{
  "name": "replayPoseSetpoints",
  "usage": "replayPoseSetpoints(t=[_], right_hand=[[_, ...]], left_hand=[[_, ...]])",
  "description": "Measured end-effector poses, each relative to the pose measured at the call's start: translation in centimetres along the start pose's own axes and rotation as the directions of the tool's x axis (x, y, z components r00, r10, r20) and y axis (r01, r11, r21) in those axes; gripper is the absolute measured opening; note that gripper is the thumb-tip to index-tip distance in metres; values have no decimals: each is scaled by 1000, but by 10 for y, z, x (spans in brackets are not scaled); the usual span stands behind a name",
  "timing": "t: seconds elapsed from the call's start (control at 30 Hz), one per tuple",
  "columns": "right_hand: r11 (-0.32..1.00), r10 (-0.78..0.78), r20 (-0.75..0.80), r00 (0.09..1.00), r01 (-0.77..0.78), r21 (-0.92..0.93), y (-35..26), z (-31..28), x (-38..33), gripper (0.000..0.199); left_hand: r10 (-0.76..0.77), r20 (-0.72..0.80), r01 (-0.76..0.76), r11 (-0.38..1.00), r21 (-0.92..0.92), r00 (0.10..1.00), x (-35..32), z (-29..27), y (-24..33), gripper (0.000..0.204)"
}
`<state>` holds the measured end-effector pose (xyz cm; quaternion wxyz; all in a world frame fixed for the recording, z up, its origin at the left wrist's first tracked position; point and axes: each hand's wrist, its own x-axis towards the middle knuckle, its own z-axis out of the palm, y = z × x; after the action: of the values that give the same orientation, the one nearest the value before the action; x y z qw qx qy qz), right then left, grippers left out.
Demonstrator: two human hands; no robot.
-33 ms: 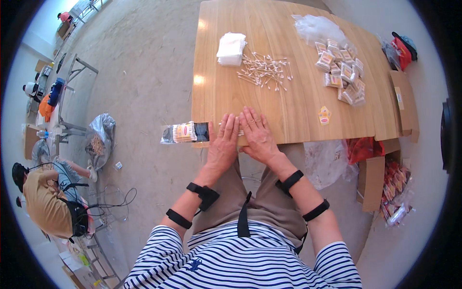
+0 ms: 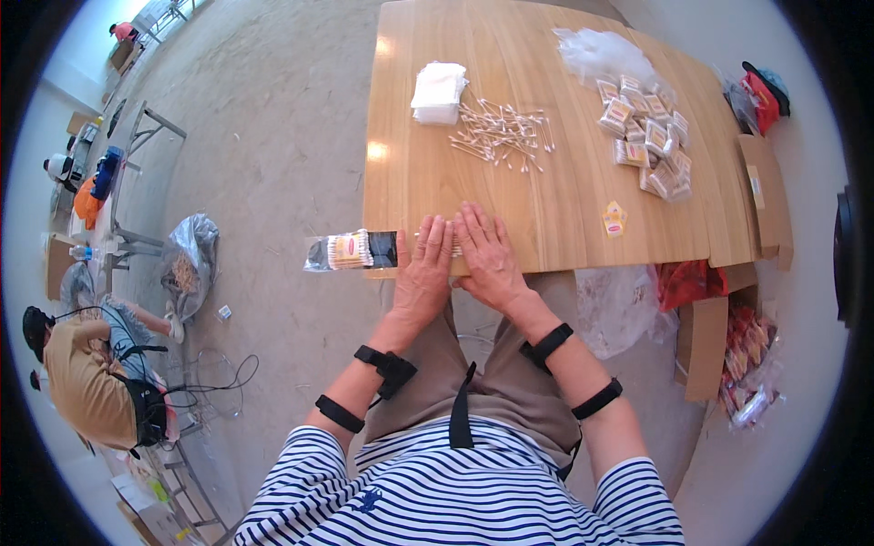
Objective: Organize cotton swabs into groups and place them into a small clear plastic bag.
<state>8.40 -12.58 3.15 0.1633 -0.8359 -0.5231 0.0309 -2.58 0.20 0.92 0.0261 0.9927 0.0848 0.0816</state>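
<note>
Both the left hand [image 2: 424,270] and the right hand [image 2: 489,256] lie flat, grip open, on the swab pack [image 2: 350,249] at the table [image 2: 437,173] edge; loose swabs [image 2: 503,133] lie at twelve o'clock. Step in hand, likely: flattening the pack; next calls for closing fingers around it.

Packing workroom, bare concrete floor [image 2: 273,136], cardboard boxes [image 2: 706,341], packets [image 2: 651,136]

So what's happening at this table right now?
A person sits at a wooden table, with the left hand and right hand lying flat, side by side, at its near edge. A clear packet of cotton swabs sticks out beside the left hand. Loose swabs, a white stack and small packets lie farther back.
</note>
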Motion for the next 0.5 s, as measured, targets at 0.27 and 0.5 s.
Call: replayPoseSetpoints(t=[0.27,0.5], right_hand=[[996,91,-98,991,-93,-8,-17,22,-2,94],[996,77,-158,984,-69,54,-22,24,1,81]], left_hand=[[-11,-39,5,987,-159,999,1,-2,1,81],[-1,-91,-10,992,-124,996,1,5,-1,81]])
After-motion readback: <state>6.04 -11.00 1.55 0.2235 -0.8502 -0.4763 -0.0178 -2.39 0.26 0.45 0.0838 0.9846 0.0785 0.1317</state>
